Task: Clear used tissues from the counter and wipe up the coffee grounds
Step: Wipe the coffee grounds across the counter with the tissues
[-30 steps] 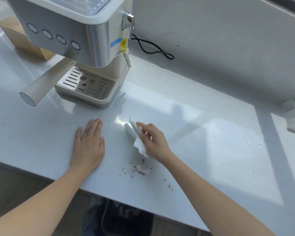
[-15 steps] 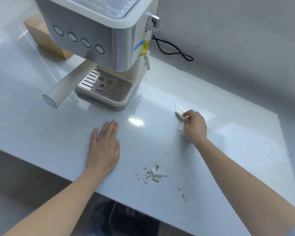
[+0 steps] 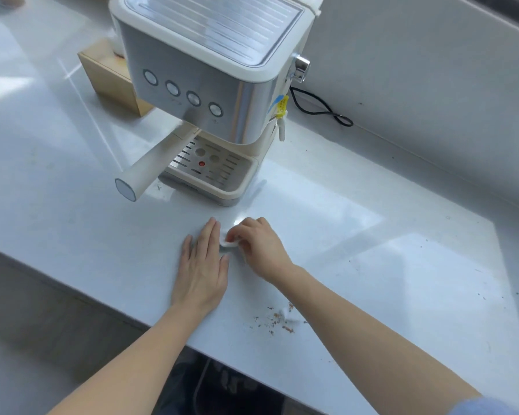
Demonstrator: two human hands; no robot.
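Observation:
My right hand (image 3: 259, 247) is closed on a white tissue (image 3: 229, 242) and presses it onto the white counter (image 3: 72, 211), right beside the fingertips of my left hand (image 3: 203, 269). That left hand lies flat and palm down on the counter with nothing in it. Most of the tissue is hidden under my right fingers. A small heap of brown coffee grounds (image 3: 277, 320) with a scrap of white tissue lies near the counter's front edge, under my right forearm. More specks of grounds (image 3: 426, 244) are scattered to the right.
A cream and steel espresso machine (image 3: 210, 94) stands behind my hands, its portafilter handle (image 3: 150, 166) sticking out to the left. A wooden box (image 3: 111, 79) sits behind it. A black cable (image 3: 321, 107) lies by the grey wall. A dark bin (image 3: 216, 390) shows below the counter's edge.
My right hand has swept the tissue leftward across the counter, from the right of the glare spot to beside my left fingertips. My left hand has stayed flat in place.

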